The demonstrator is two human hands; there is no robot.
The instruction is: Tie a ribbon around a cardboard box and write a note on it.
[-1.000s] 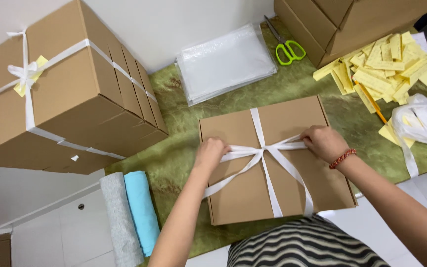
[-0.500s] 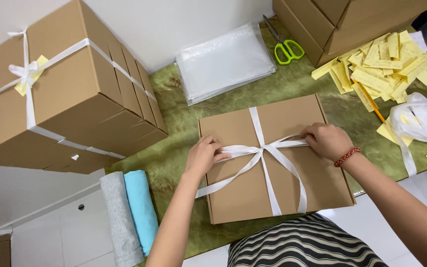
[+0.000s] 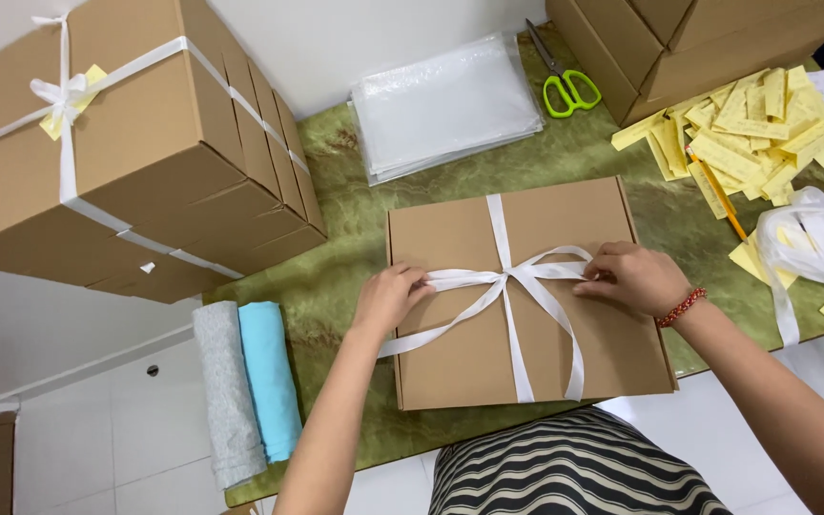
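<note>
A stack of tied boxes (image 3: 135, 153) stands at the far left. The left hand (image 3: 388, 298) pinches one ribbon (image 3: 505, 278) loop, the right hand (image 3: 631, 278) pinches the other, atop the flat box (image 3: 522, 291) lying between them on the green table (image 3: 336, 210).

Box (image 3: 460, 315) centre on table (image 3: 336, 277); stacked boxes (image 3: 126, 153) left; scissors (image 3: 565, 86) behind; paper slips (image 3: 765, 133) right.

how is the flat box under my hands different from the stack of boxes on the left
The flat box lies alone on the green table; the stacked boxes stand several together. The flat box's ribbon is held at both loops by the left hand and right hand; the stack's bow is finished, with a yellow slip. Both are brown cardboard with white ribbon.
</note>
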